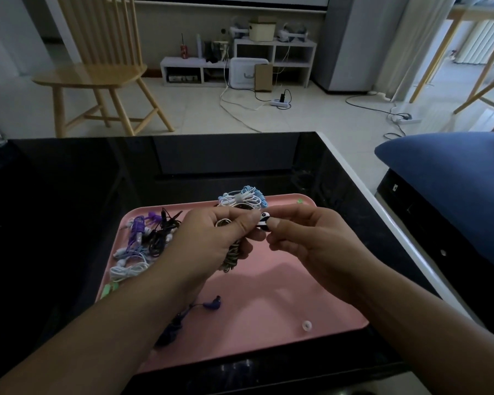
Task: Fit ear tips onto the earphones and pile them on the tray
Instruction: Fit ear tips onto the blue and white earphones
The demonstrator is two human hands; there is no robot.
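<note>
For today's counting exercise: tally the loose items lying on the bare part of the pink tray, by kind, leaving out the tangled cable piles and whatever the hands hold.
Clear ear tip: 1
Dark blue earphone: 1
Total on the pink tray: 2

Pink tray [268,303], black-and-white earbud [263,220] (panda-like), glossy black table [69,195].

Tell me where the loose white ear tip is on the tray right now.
In the head view, the loose white ear tip lies alone on the pink tray near its front right corner, under the right forearm and right of the dark blue earphone.
</note>
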